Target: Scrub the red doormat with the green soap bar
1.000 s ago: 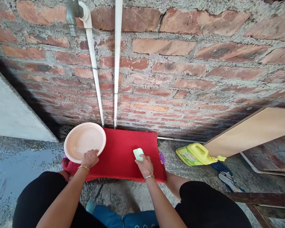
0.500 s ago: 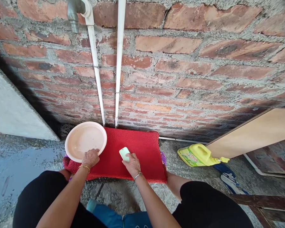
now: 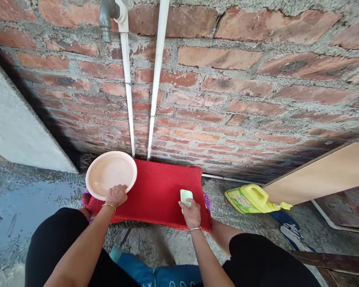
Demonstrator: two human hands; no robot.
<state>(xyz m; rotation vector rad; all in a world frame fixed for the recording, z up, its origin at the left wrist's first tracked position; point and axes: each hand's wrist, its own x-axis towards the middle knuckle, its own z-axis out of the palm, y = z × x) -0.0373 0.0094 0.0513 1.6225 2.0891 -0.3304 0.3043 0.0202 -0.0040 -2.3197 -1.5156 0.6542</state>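
A red textured cloth (image 3: 160, 187) lies spread over a low support in front of my knees. On its left end rests a pale pink plastic basin (image 3: 111, 169), tilted a little and with shallow water in it. My left hand (image 3: 116, 195) grips the basin's near rim, fingers curled over the inside. Over the right part of the cloth, my right hand (image 3: 192, 213) holds a small pale mint-green block (image 3: 186, 196) with rounded corners. The block is against the cloth; its underside is hidden, so I cannot tell whether it is soap or a brush.
A yellow jug (image 3: 251, 198) lies on the concrete at the right, with a pair of slippers (image 3: 290, 231) near it. Behind the cloth rises a brick wall (image 3: 215, 107) with white pipes (image 3: 158, 71) and a grey tap (image 3: 105, 22). A board (image 3: 320, 171) leans at the right.
My right hand has moved the mint-green block to the right across the red cloth. My left hand stays on the basin's rim. The whole view has shifted slightly.
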